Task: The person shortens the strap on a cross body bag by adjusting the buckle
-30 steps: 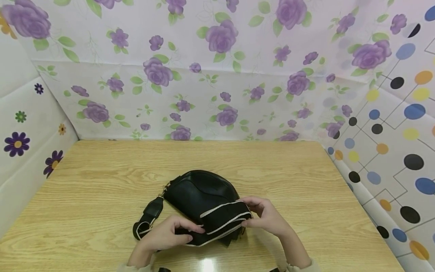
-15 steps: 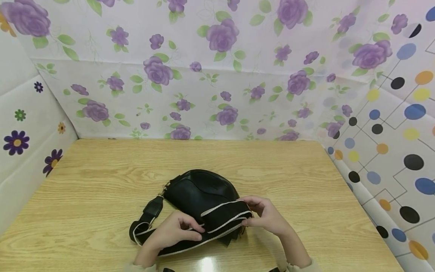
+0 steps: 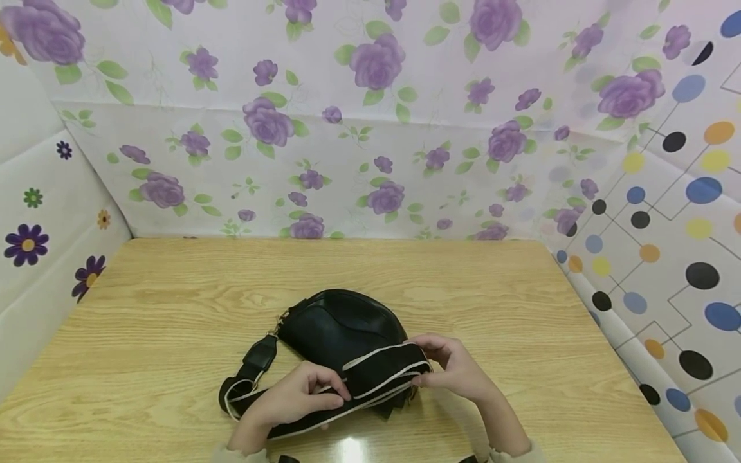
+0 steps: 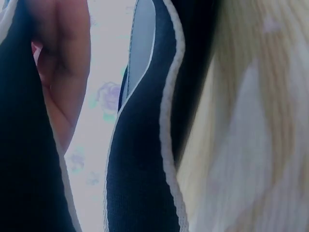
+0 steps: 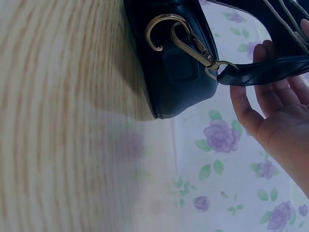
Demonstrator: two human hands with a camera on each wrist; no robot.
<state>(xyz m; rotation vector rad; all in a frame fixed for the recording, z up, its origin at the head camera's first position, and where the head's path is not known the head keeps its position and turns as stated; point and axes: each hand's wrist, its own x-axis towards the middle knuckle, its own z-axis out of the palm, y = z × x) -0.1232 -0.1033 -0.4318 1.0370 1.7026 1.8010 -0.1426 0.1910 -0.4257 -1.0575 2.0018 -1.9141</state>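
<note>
Along the left flank of the scene, a white cloth printed with purple daisy-like flowers (image 3: 27, 245) is hung beside the wood-grain table (image 3: 475, 283). Reckoned from the half-moon black leather bag (image 3: 341, 325) at the table's near middle, the strap's leather tab (image 3: 260, 355) is laid between eight and nine o'clock, and the black webbing strap with white edging (image 3: 388, 370) is curled round at eight. At seven o'clock, that strap is gripped by the left hand (image 3: 292, 395), thumb above and a fingertip showing beneath the edge, apparently so that the lower run is steadied. The bag itself is rested on the table, its rounded side turned toward one o'clock; both hands are thereby freed for the strap. Over its four o'clock edge the strap is doubled in layers. Between three and four o'clock the fold is pinched by the right hand (image 3: 454, 370), probably so that the layers are held together at the bend. From the right wrist, the leather strap end (image 5: 263, 70) is seen across the fingers, joined to the bag's side by a gold-toned swivel clasp (image 5: 193, 50). Farthest right, a cloth with coloured dots (image 3: 683, 257) is hung.
</note>
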